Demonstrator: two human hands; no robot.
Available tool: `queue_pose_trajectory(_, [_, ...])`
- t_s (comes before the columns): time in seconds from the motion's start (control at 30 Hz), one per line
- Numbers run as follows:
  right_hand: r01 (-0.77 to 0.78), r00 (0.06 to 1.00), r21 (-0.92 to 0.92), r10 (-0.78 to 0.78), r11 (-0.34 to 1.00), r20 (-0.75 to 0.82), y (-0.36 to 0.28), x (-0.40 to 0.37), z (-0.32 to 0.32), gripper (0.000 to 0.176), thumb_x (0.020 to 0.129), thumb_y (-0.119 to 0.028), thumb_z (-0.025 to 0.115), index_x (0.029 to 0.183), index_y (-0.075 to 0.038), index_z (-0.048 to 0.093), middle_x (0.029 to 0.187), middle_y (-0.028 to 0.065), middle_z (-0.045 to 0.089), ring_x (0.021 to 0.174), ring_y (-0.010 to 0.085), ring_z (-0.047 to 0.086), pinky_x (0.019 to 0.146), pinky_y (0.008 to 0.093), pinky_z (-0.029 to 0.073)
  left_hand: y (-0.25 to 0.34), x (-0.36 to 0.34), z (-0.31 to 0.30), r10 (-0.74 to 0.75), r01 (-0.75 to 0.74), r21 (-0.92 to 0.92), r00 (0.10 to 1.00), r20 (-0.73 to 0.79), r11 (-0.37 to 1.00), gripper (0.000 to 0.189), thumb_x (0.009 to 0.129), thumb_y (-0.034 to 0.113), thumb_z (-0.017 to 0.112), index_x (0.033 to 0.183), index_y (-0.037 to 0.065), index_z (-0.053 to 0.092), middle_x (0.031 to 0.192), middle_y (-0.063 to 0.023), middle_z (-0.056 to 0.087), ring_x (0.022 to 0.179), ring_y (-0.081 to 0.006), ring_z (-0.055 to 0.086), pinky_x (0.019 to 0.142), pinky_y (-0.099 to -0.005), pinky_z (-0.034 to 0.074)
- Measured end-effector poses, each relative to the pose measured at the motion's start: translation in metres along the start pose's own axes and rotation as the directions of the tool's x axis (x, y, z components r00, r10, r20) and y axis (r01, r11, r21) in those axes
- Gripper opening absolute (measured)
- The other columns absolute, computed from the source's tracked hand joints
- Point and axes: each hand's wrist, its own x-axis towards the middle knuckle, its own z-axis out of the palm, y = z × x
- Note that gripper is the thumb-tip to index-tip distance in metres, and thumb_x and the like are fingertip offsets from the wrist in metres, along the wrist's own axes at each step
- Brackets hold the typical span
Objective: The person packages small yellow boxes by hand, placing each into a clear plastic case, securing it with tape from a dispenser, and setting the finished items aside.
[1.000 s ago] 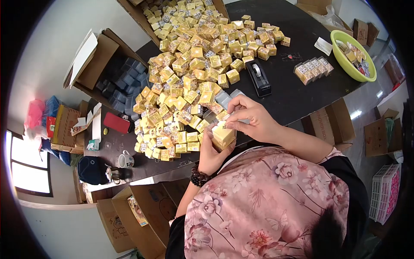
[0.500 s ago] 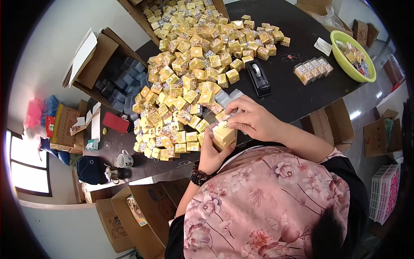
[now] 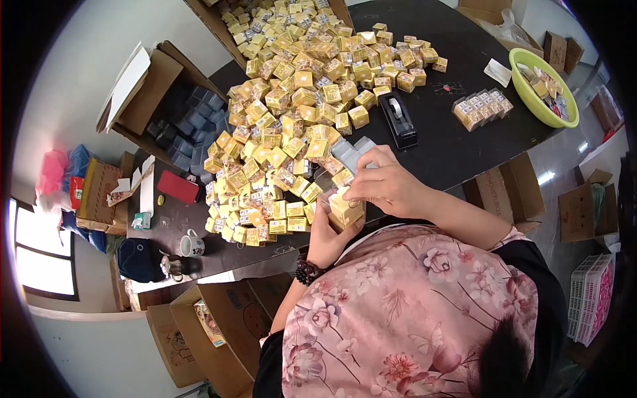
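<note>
Close to my body, my left hand (image 3: 326,237) is wrapped round small yellow boxes (image 3: 346,213) that sit together in a block. My right hand (image 3: 388,184) reaches over from the right, its fingertips pinched on a small yellow box at the top of that block. My fingers partly hide what they grip. Just beyond them lie clear plastic cases (image 3: 350,152). A large heap of small yellow boxes (image 3: 292,99) spreads over the black table (image 3: 451,156) to the left and ahead.
A black tape dispenser (image 3: 398,121) stands beyond my right hand. Farther right are a row of packed boxes (image 3: 482,109) and a green basin (image 3: 541,89). An open carton (image 3: 149,93) holds clear cases. At left lie a red notebook (image 3: 178,188) and a mug (image 3: 192,244).
My right hand has shifted slightly, its fingers curling more tightly at the top of the yellow boxes. My left hand stays almost in place, still holding the block.
</note>
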Motion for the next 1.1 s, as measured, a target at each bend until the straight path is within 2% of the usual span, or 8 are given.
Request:
queue_pose_trajectory(0.13, [0.038,0.999,0.052,-0.039,0.998,0.02,-0.009,0.003,0.0,0.017,0.085,-0.013,0.067,0.103,-0.012,0.069,0.101,0.0027,0.063,0.104,0.0255,0.053,0.092,0.0399,0.037,-0.001,-0.003,0.004,-0.015,0.026,-0.267,0.999,0.043,0.963,0.066,0.085,0.017,0.071,0.136,0.003,0.032,0.127,-0.0096,0.05,0.116,-0.017,0.052,0.099,-0.0337,0.043])
queue_pose_trajectory(0.2, [-0.177,0.953,0.362,0.251,0.915,-0.17,-0.015,0.0,0.007,0.025,0.086,-0.019,0.07,0.109,-0.008,0.068,0.111,0.0083,0.059,0.104,0.0253,0.054,0.096,0.0379,0.039,0.008,-0.006,0.01,-0.006,0.03,-0.478,0.999,0.051,0.878,0.065,0.09,0.027,0.064,0.139,0.004,0.03,0.13,-0.009,0.048,0.118,-0.0182,0.051,0.101,-0.0354,0.041])
queue_pose_trajectory(0.37, [-0.342,0.927,0.636,0.36,0.691,0.107,-0.001,-0.013,0.021,0.032,0.083,-0.02,0.075,0.11,-0.006,0.067,0.122,0.0114,0.053,0.113,0.0231,0.053,0.098,0.035,0.04,-0.009,-0.008,0.007,-0.07,0.161,-0.751,0.986,0.151,0.641,0.06,0.101,0.046,0.033,0.145,0.005,0.03,0.138,-0.0104,0.048,0.122,-0.0235,0.051,0.105,-0.0399,0.039])
queue_pose_trajectory(0.47, [-0.28,0.956,0.515,0.286,0.81,0.069,0.002,-0.019,0.028,0.026,0.082,-0.015,0.076,0.105,-0.007,0.069,0.129,0.0105,0.047,0.122,0.0233,0.047,0.097,0.033,0.042,-0.008,-0.005,0.003,-0.167,0.231,-0.733,0.973,0.162,0.64,0.057,0.101,0.043,0.03,0.141,0.002,0.037,0.133,-0.0118,0.053,0.119,-0.0235,0.053,0.103,-0.0395,0.041])
queue_pose_trajectory(0.63, [-0.443,0.889,0.77,0.334,0.459,0.312,-0.004,-0.023,0.031,0.019,0.083,-0.009,0.074,0.099,-0.005,0.066,0.136,0.0116,0.051,0.12,0.0186,0.051,0.087,0.0279,0.045,-0.009,-0.008,-0.002,-0.071,0.357,-0.788,0.925,0.374,0.501,0.058,0.099,0.04,0.031,0.136,-0.004,0.041,0.13,-0.0135,0.054,0.117,-0.0243,0.054,0.102,-0.0381,0.041])
queue_pose_trajectory(0.67, [-0.392,0.906,0.795,0.345,0.462,0.246,-0.011,-0.02,0.029,0.015,0.082,-0.007,0.074,0.094,-0.003,0.067,0.126,0.0097,0.059,0.096,0.0114,0.058,0.08,0.0251,0.046,-0.012,-0.01,-0.004,-0.082,0.347,-0.794,0.931,0.355,0.5,0.057,0.097,0.038,0.033,0.136,-0.003,0.041,0.131,-0.0139,0.053,0.119,-0.0258,0.053,0.104,-0.0391,0.039])
queue_pose_trajectory(0.83, [-0.299,0.946,0.742,0.288,0.6,0.149,-0.016,-0.021,0.035,0.017,0.086,-0.014,0.071,0.09,-0.002,0.061,0.111,0.0103,0.066,0.09,0.0163,0.063,0.075,0.0297,0.05,-0.029,-0.01,-0.007,-0.23,0.284,-0.783,0.956,0.183,0.553,0.059,0.084,0.029,0.046,0.134,-0.001,0.041,0.129,-0.0171,0.052,0.119,-0.029,0.052,0.104,-0.0425,0.039])
queue_pose_trajectory(1.1, [-0.304,0.946,0.605,0.309,0.736,0.1,-0.016,-0.021,0.026,0.021,0.087,-0.015,0.07,0.085,-0.004,0.052,0.093,0.0088,0.065,0.085,0.0188,0.062,0.077,0.0322,0.049,0.003,-0.013,0.007,0.052,0.093,-0.508,0.963,0.264,0.857,0.07,0.085,0.034,0.064,0.138,-0.001,0.033,0.128,-0.0133,0.048,0.112,-0.0227,0.054,0.095,-0.0378,0.045])
